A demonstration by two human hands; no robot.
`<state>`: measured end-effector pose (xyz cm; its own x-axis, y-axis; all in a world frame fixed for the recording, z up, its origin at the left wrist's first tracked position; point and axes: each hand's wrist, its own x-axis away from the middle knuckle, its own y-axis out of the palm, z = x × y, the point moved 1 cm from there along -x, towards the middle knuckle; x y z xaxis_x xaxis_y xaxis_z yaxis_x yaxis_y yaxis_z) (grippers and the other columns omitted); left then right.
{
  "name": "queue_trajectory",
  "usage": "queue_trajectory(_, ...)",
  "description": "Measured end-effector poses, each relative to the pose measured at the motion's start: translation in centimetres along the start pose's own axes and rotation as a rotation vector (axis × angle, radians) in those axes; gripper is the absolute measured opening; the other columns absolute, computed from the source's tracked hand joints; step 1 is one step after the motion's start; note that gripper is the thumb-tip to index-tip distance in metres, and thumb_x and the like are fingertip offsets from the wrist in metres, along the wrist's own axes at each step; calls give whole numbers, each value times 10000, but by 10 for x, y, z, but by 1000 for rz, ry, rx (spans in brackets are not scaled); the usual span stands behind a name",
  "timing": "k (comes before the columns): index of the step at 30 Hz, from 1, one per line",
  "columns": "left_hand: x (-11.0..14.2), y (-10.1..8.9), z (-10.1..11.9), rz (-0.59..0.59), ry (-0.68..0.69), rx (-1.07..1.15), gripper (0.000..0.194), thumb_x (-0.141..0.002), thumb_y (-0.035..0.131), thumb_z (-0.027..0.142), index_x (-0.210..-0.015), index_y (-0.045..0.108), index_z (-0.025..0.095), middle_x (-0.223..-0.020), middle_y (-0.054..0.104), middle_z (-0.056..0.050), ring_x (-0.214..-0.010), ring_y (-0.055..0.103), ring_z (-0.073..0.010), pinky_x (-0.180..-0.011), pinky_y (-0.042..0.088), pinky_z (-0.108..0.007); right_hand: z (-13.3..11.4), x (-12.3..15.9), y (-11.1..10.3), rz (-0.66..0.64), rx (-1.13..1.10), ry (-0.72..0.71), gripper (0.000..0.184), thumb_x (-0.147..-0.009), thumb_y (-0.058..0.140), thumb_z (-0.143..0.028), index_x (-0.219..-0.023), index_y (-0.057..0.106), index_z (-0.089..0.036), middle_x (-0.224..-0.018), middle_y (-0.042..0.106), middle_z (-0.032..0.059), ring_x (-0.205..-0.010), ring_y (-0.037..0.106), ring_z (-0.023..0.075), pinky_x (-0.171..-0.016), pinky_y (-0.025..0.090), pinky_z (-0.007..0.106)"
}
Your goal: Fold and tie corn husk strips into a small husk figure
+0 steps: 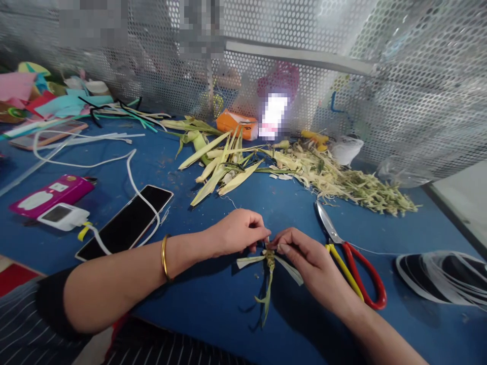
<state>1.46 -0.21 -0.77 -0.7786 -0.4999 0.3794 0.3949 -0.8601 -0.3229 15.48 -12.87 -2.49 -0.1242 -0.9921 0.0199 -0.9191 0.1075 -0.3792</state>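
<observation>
A small knotted corn-husk piece [270, 260] is between my hands near the middle of the table's front. It has a bound middle, a pale strip out to each side and a thin forked green tail hanging toward me. My left hand [239, 232], a gold bangle on its wrist, is closed with thumb and forefinger pinched at the top of the piece. Facing it, my right hand [299, 248] pinches the same top end, its fingertips almost meeting the left ones. Whatever fine strand lies between the fingertips is too small to make out.
Red-and-yellow-handled scissors [350, 258] lie beside my right hand, near a coil of clear line [437, 279]. Loose corn husks [224, 167] and a shredded husk heap [335, 177] lie behind. A black phone [127, 220], white cable [131, 167] and purple case [51, 195] sit left.
</observation>
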Motion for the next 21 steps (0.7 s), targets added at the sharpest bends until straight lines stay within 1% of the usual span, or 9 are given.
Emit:
queue_trajectory(2, -1, 8, -2, -59, -99, 261, 233, -869, 527, 326, -716, 577, 158, -565, 593, 18, -458, 516, -96, -444, 391, -215, 1, 0, 0, -4, -2, 11, 211, -954, 462, -329, -783, 525, -221, -848, 623, 25, -797, 561, 163, -734, 448, 287)
queue_trajectory(3, -1, 10, -3, -74, -123, 347, 235, -875, 529, 320, -712, 560, 154, -608, 620, 6, -468, 537, -95, -438, 402, -214, 1, 0, 0, -6, 0, 16, 211, -953, 463, -327, -783, 527, -219, -839, 616, 22, -787, 552, 160, -729, 444, 284)
queue_trajectory(5, -1, 12, -4, -89, -130, 444, 242, -880, 541, 308, -702, 539, 145, -691, 662, -20, -507, 582, -95, -454, 430, -211, 1, 0, 0, -8, 0, 27, 216, -949, 466, -328, -775, 530, -216, -811, 600, 16, -759, 532, 154, -711, 437, 278)
queue_trajectory(8, -1, 11, -6, -113, -114, 476, 264, -860, 601, 336, -700, 564, 129, -695, 672, -26, -545, 608, -94, -514, 471, -212, 2, -1, 1, -13, -27, 42, 221, -944, 467, -343, -781, 543, -213, -807, 600, 18, -759, 530, 157, -712, 436, 280)
queue_trajectory(12, -2, 7, -8, -180, -106, 513, 255, -764, 724, 345, -705, 643, 110, -682, 680, -28, -599, 629, -97, -619, 506, -222, 2, -3, 2, -13, -87, 60, 221, -929, 482, -365, -790, 562, -213, -820, 608, 22, -789, 543, 163, -740, 443, 284)
queue_trajectory(14, -2, 5, -9, -196, -118, 542, 204, -739, 745, 304, -740, 685, 108, -713, 700, -41, -622, 637, -98, -677, 518, -238, 1, -4, 2, -2, -110, 72, 221, -911, 503, -367, -770, 570, -211, -818, 606, 21, -788, 542, 162, -740, 441, 280)
queue_trajectory(16, -2, 4, -9, -196, -140, 553, 149, -692, 763, 221, -779, 715, 111, -733, 715, -49, -644, 646, -105, -724, 523, -255, 0, -4, 1, 9, -130, 81, 223, -890, 527, -365, -742, 579, -207, -837, 610, 26, -805, 549, 163, -754, 441, 278)
queue_trajectory(18, -1, 4, -9, -177, -159, 548, 171, -633, 769, 148, -797, 732, 114, -732, 722, -47, -660, 651, -114, -750, 521, -264, -2, -5, 0, 13, -146, 92, 220, -868, 549, -360, -718, 586, -203, -879, 616, 33, -836, 562, 166, -778, 443, 279)
queue_trajectory(21, 1, 6, -7, -155, -171, 496, 198, -606, 759, 129, -804, 747, 120, -717, 720, -30, -668, 639, -117, -744, 508, -257, -5, -5, 0, 29, -158, 122, 216, -845, 576, -358, -698, 595, -201, -965, 627, 46, -895, 579, 175, -808, 446, 284)
